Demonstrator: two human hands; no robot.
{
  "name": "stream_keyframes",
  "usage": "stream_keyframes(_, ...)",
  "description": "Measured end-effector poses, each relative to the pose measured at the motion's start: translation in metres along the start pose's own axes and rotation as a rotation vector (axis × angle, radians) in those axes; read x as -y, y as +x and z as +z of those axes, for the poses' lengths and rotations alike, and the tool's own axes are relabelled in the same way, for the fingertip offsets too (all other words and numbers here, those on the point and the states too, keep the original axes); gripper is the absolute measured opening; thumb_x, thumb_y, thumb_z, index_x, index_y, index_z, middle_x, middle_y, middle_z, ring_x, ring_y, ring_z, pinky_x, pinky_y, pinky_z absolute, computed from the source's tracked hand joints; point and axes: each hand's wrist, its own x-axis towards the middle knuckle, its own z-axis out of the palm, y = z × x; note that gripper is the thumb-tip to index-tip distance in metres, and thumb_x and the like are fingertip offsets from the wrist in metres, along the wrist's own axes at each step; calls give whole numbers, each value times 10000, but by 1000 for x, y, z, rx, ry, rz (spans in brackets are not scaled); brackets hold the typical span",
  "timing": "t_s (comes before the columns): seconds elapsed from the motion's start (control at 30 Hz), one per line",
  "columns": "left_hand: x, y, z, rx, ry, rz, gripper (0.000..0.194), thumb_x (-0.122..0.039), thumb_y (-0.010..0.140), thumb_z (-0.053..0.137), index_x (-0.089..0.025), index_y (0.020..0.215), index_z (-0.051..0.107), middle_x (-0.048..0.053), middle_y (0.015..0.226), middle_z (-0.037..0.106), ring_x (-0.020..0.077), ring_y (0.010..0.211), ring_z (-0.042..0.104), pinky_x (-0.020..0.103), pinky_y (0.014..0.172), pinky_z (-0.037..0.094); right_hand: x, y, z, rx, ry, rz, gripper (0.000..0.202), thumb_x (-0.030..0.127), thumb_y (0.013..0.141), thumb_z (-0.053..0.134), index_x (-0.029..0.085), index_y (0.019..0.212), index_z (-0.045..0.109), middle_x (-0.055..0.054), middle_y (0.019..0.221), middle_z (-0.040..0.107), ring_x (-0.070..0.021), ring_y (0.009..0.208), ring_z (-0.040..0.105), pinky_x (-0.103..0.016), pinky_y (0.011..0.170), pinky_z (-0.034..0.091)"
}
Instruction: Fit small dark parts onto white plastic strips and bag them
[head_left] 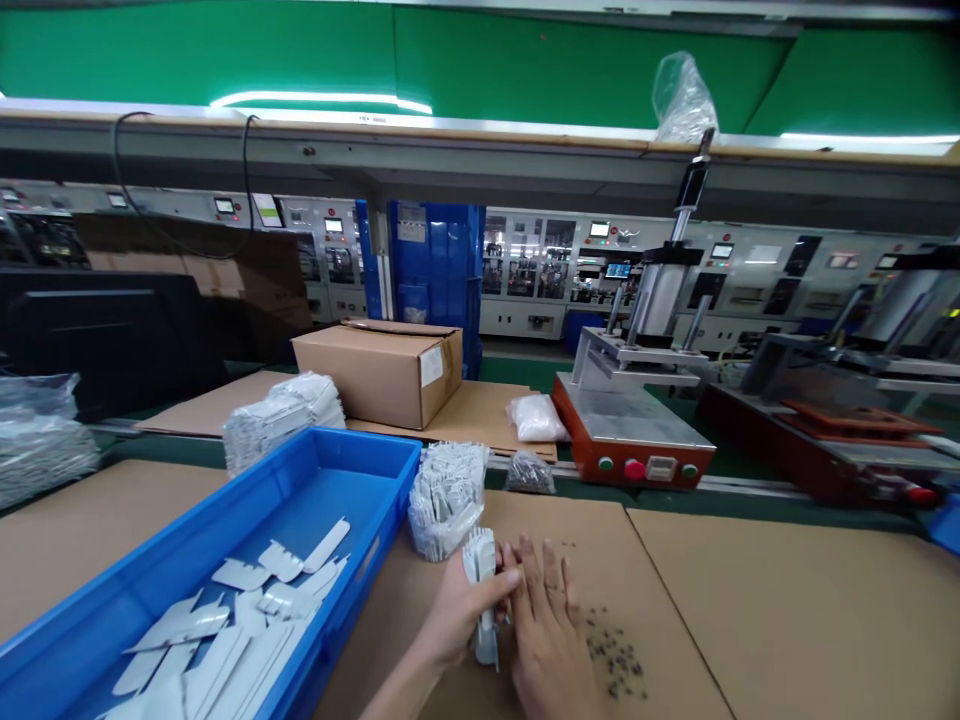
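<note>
Cardboard stretches rightward — left hand pinches white part near tray edge, right hand loosely spread.

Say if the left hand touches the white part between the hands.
Touching: the head view shows the left hand gripping the white part, thumb across it.

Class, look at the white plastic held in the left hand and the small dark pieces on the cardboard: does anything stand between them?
Yes: the right hand stands between the white plastic and the small dark pieces, which lie just beyond its right side.
</note>
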Motion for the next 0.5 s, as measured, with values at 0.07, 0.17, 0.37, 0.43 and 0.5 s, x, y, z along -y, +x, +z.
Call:
stream_keyframes(0.07,2,1,0,-13,17,-11,326,-324,530,715,-148,667,478,-58,492,461,54,414,410,180,413,361,2,0,0,-11,-12,-1,548,122,793,313,196,1320,181,-27,1342,312,-276,1244,193,-452,941,236)
stream_keyframes(0.17,4,2,0,-38,46,-4,347,-337,507,724,-151,669,481,-57,490,468,67,433,424,192,437,370,6,0,-2,-38,-20,-24,549,96,791,279,176,1323,167,-37,1329,338,-254,1235,226,-440,954,203)
stream_keyframes(0.37,6,2,-1,-90,72,54,343,-307,484,738,-140,671,503,-43,537,493,100,536,480,212,540,404,9,0,-2,-38,-22,-31,559,106,781,294,160,1323,168,-45,1330,335,-273,1217,259,-446,947,205)
stream_keyframes(0.43,6,2,-1,-77,57,54,325,-288,495,734,-142,664,497,-47,548,495,91,535,472,205,543,399,9,-1,-1,-35,-42,-29,559,112,779,302,161,1322,176,-43,1334,328,-277,1217,256,-450,936,225)
stream_keyframes(0.5,6,2,-2,-62,38,47,314,-267,506,730,-143,673,495,-48,563,500,78,523,459,195,531,390,9,-2,0,-25,-57,-29,554,111,780,303,161,1319,186,-44,1335,327,-276,1217,257,-452,931,241)
